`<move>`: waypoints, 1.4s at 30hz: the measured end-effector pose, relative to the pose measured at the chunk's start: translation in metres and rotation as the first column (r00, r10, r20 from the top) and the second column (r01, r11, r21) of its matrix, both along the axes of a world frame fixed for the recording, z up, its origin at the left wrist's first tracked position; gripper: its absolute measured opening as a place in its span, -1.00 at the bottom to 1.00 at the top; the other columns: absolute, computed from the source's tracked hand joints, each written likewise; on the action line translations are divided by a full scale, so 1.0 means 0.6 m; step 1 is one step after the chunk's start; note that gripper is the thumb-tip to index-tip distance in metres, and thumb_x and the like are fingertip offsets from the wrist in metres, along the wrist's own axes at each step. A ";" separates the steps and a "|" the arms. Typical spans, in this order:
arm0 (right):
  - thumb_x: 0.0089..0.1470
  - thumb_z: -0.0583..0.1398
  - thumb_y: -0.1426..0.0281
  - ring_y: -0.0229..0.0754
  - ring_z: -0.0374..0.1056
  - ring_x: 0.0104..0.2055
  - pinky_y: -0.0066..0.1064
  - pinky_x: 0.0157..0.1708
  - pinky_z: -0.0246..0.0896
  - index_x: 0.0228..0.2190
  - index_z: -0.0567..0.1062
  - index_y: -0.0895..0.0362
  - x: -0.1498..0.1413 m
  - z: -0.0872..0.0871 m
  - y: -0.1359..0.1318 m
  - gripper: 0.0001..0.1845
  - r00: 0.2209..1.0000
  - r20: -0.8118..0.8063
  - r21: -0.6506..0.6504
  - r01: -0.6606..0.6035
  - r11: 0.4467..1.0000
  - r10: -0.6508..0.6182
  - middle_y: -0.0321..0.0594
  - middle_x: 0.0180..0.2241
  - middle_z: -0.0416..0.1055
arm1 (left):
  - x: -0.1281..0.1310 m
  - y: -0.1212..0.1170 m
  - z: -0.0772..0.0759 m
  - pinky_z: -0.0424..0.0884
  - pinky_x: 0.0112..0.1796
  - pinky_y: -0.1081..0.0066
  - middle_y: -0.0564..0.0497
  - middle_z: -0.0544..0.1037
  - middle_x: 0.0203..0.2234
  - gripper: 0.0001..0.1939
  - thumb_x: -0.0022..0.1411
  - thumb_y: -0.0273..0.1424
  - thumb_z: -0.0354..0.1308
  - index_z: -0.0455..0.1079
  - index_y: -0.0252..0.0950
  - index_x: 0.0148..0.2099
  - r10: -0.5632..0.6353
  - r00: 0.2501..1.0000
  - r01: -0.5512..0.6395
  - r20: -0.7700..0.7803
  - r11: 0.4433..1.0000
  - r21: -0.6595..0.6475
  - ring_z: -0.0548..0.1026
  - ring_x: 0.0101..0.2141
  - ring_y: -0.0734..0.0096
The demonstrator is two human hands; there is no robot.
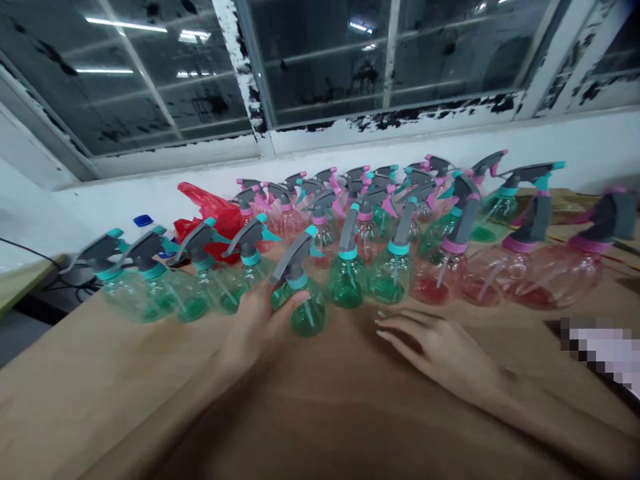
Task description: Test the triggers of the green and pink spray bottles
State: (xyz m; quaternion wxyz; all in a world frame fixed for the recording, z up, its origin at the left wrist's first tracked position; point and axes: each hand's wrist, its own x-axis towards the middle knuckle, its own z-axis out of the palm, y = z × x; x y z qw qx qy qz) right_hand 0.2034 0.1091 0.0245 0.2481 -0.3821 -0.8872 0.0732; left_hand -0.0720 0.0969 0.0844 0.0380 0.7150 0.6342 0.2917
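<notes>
My left hand [255, 327] wraps around the lower body of a green-tinted plastic spray bottle [306, 313] with a grey trigger head and teal collar. That bottle stands at the front of a dense group of spray bottles [350, 267], with green-tinted ones to the left and middle and pink-tinted ones to the right. My right hand [435, 347] lies on the tabletop with its fingers apart and holds nothing. Its fingertips are just short of a pink-tinted spray bottle [430, 283].
The bottles stand on a tan wooden table [150, 353]. Behind them are a white wall [125, 200] and a paint-chipped window frame [390, 123]. A red plastic bag [210, 217] lies at the back left, and a pixelated white object [605, 347] sits at the right edge.
</notes>
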 end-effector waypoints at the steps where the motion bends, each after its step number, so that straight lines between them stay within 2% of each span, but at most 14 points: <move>1: 0.19 0.00 0.32 -0.15 0.46 -0.25 -0.29 -0.28 0.38 -0.21 0.48 0.06 -0.003 0.015 0.004 -0.72 0.999 -0.039 0.000 0.027 1.000 -0.027 -0.24 -0.21 0.51 | 0.000 0.009 0.000 0.39 -0.24 0.22 -0.06 0.56 -0.22 -0.69 0.21 -0.14 0.05 0.35 -0.22 -0.10 -0.003 1.000 0.003 0.001 1.000 -0.003 0.52 -0.22 0.12; 5: 0.17 0.03 0.21 -0.25 0.40 -0.55 -0.37 -0.51 0.30 -0.22 0.46 0.07 -0.019 0.065 0.027 -0.70 0.971 -0.155 0.028 0.190 0.981 -0.183 -0.23 -0.33 0.50 | 0.001 0.042 -0.005 0.38 -0.25 0.23 -0.06 0.56 -0.30 -0.68 0.21 -0.18 0.05 0.33 -0.29 -0.09 -0.022 0.998 0.021 0.050 1.000 0.015 0.52 -0.26 0.15; 8: 0.13 0.04 0.13 -0.20 0.37 -0.59 -0.31 -0.52 0.28 -0.16 0.43 0.10 -0.032 0.080 0.047 -0.63 0.950 -0.148 0.087 0.289 0.953 -0.275 -0.19 -0.40 0.49 | -0.001 0.061 -0.013 0.39 -0.27 0.26 -0.05 0.54 -0.33 -0.68 0.23 -0.20 0.03 0.31 -0.31 -0.08 -0.049 0.995 0.046 0.087 0.998 0.036 0.51 -0.30 0.20; 11: 0.10 0.06 0.10 -0.08 0.41 -0.51 -0.24 -0.49 0.30 -0.08 0.38 0.17 -0.047 0.078 0.064 -0.53 0.938 -0.122 0.102 0.337 0.936 -0.325 -0.10 -0.37 0.49 | -0.002 0.069 -0.016 0.39 -0.25 0.24 -0.07 0.53 -0.30 -0.71 0.24 -0.23 0.01 0.29 -0.29 -0.08 -0.056 0.993 0.051 0.104 0.997 0.054 0.51 -0.26 0.17; 17: 0.08 0.07 0.08 0.04 0.44 -0.40 -0.18 -0.48 0.32 0.10 0.20 0.24 -0.081 0.075 0.087 -0.33 0.935 -0.111 0.024 0.342 0.939 -0.338 0.01 -0.30 0.49 | -0.001 0.076 -0.016 0.37 -0.15 0.18 -0.09 0.53 -0.20 -0.78 0.23 -0.27 0.01 0.27 -0.27 -0.13 -0.082 0.988 0.072 0.132 0.994 0.077 0.48 -0.15 0.14; 26: -0.01 0.01 -0.12 0.08 0.39 -0.49 -0.23 -0.60 0.20 0.00 0.25 0.35 -0.120 0.077 0.121 -0.17 0.921 0.021 -0.050 0.389 0.920 -0.388 -0.10 -0.58 0.40 | -0.005 0.089 -0.027 0.40 -0.19 0.17 -0.11 0.51 -0.25 -0.71 0.22 -0.24 0.04 0.25 -0.30 -0.08 -0.086 0.983 0.069 0.162 0.992 0.104 0.49 -0.19 0.13; 31: -0.02 -0.01 -0.14 0.09 0.40 -0.46 -0.25 -0.58 0.15 -0.12 0.33 0.31 -0.118 0.084 0.118 -0.23 0.905 0.118 -0.036 0.415 0.909 -0.409 -0.06 -0.53 0.41 | -0.002 0.087 -0.027 0.40 -0.17 0.19 -0.10 0.51 -0.19 -0.72 0.23 -0.21 0.03 0.24 -0.27 -0.08 -0.104 0.982 0.084 0.160 0.989 0.126 0.49 -0.15 0.12; 37: -0.01 -0.01 -0.11 0.08 0.39 -0.43 -0.25 -0.55 0.14 -0.08 0.32 0.32 -0.103 0.090 0.117 -0.23 0.908 0.177 -0.049 0.394 0.918 -0.380 -0.02 -0.48 0.42 | 0.001 0.095 -0.034 0.42 -0.24 0.16 -0.08 0.52 -0.28 -0.75 0.22 -0.19 0.03 0.25 -0.25 -0.16 -0.078 0.985 0.055 0.152 0.987 0.149 0.51 -0.24 0.09; 42: -0.01 -0.01 -0.11 0.06 0.38 -0.46 -0.25 -0.57 0.14 -0.03 0.29 0.34 -0.098 0.084 0.117 -0.20 0.913 0.164 -0.043 0.384 0.922 -0.373 -0.02 -0.48 0.42 | 0.004 0.096 -0.035 0.41 -0.21 0.16 -0.08 0.53 -0.25 -0.72 0.24 -0.18 0.01 0.26 -0.25 -0.11 -0.081 0.984 0.057 0.156 0.987 0.153 0.50 -0.20 0.10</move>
